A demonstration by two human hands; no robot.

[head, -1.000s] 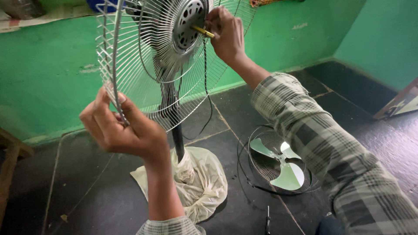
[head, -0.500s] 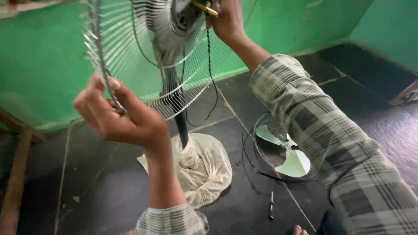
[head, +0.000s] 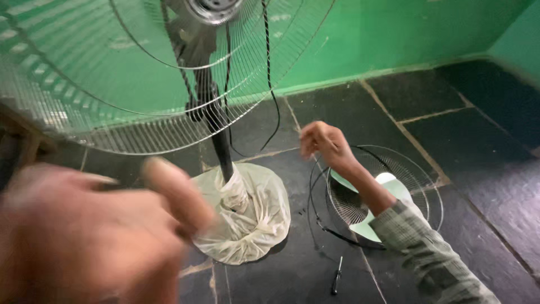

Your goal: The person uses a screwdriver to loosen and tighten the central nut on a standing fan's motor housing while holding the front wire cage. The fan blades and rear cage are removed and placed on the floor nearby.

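I am looking at the wire fan guard (head: 140, 95), standing above the plastic-wrapped base (head: 247, 214); it seems light, springy, best gripped at its rim. My right hand (head: 323, 143) is hovering beside the base, fingers loosely curled, holding nothing. My left hand (head: 95, 225) is blurring; grip unclear.

Upright pedestal fan (head: 216, 135), wire rear guard (head: 112, 84), plastic-wrapped base (head: 247, 214)
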